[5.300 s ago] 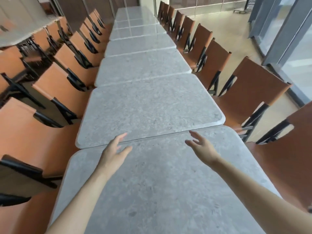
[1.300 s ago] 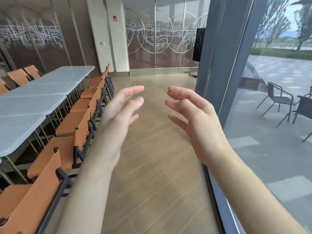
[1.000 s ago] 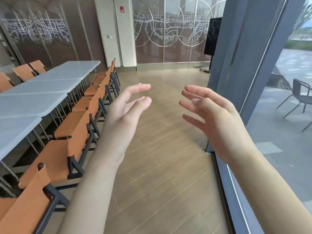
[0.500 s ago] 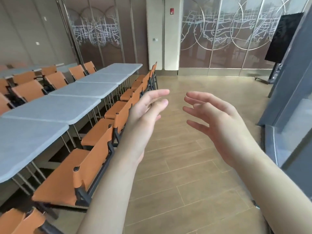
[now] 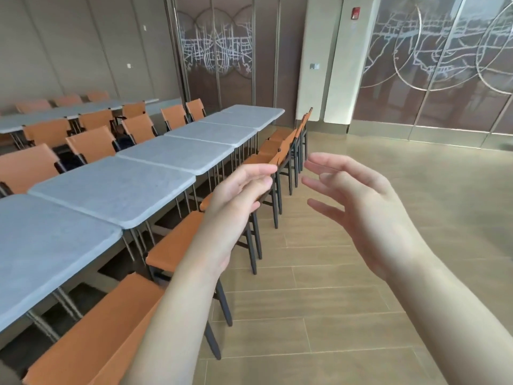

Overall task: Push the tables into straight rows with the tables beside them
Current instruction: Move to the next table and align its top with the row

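Has turned away from the row's end and off the tabletop, and now faces the tables (image 5: 116, 187) from the aisle side. Sees them running from near left to far centre, tops edge to edge, chairs (image 5: 177, 245) tucked along both sides. Touches none of it: holds left hand (image 5: 238, 195) and right hand (image 5: 361, 207) raised in the air over the floor (image 5: 333, 301), palms turned toward each other, fingers loosely straight, nothing in either. Keeps both well apart from the nearest table (image 5: 41, 245) at lower left, with chairs between.

Means, probably, a check of the line from a new angle rather than a push in progress. Shows small steps at the joints along the near edge, so likely not quite straight yet; hard to tell through a wide lens. Seems to call next for stepping in past the chairs or going to a table's end, then laying palms flat on an edge. Risks catching a chair back or nudging the neighbour out of line.

Shows a second row (image 5: 69, 112) further left by the wall, chairs round it too. Finds no containers anywhere in view.
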